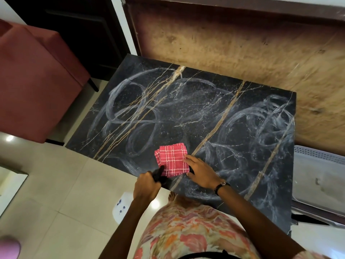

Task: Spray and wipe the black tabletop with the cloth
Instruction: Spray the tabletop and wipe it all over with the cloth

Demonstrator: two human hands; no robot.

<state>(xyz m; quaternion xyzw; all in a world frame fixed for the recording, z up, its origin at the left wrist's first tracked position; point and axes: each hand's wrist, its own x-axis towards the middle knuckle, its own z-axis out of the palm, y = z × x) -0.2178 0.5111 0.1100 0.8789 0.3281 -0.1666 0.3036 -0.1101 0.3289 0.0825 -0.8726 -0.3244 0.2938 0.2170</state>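
1. Lying folded near the front edge of the black desk [186,113], the red checked cloth [171,159] forms a rough square, so it has no marked long axis; its edges sit turned slightly askew to the desk's front edge.
2. The right hand [200,171] rests flat beside the cloth, fingers stretched out and touching its right edge; the grip is loose and unclosed, pressing rather than clasping.
3. The left hand [146,187] is curled tight around a dark spray head [158,173], just off the desk's front edge; the nozzle points up and right, toward the cloth's near corner, which it overlaps.
4. A white bottle body [121,204] with small blue marks shows below that hand, over the tiled floor [61,193]; its long axis runs down and left.
5. White looping smears [261,128] cover most of the desk, crossed by tan veins running diagonally.
6. A red upholstered chair [35,79] stands to the left, well apart from the cloth, and a brown board [242,43] lies behind the desk.
7. A dark wristband [220,186] circles the right wrist.
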